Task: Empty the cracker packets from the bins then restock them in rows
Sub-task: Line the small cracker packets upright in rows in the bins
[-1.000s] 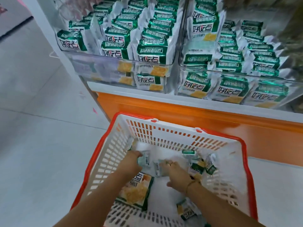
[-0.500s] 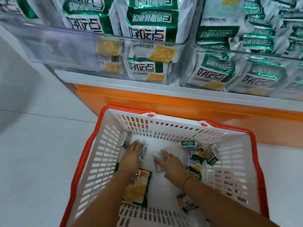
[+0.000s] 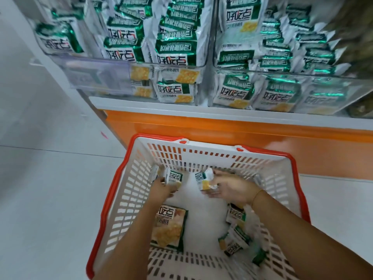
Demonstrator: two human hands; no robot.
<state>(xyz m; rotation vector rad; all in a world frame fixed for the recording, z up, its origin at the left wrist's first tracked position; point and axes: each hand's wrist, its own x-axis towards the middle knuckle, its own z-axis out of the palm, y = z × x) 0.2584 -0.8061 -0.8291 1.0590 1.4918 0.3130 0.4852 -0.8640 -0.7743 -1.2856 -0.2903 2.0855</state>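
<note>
Both my hands reach into a white basket (image 3: 129, 199) with a red rim on the floor. My left hand (image 3: 162, 187) grips small green-and-white cracker packets (image 3: 173, 176) near the basket's far wall. My right hand (image 3: 228, 188) grips another small packet (image 3: 203, 180), lifted off the bottom. A larger flat cracker pack (image 3: 168, 229) lies on the basket floor under my left forearm. Several small packets (image 3: 235, 239) lie at the right by my right forearm. Above, two clear bins (image 3: 141, 65) on the shelf hold rows of the same packets (image 3: 175, 57).
The shelf has a white ledge (image 3: 141, 106) over an orange base (image 3: 222, 134) right behind the basket. Pale tiled floor (image 3: 50, 188) spreads to the left. A clear label holder (image 3: 96, 77) hangs on the left bin's front.
Both hands have closed on small packets and raised them off the basket floor. The view has tilted up a little, showing more of the bins.
</note>
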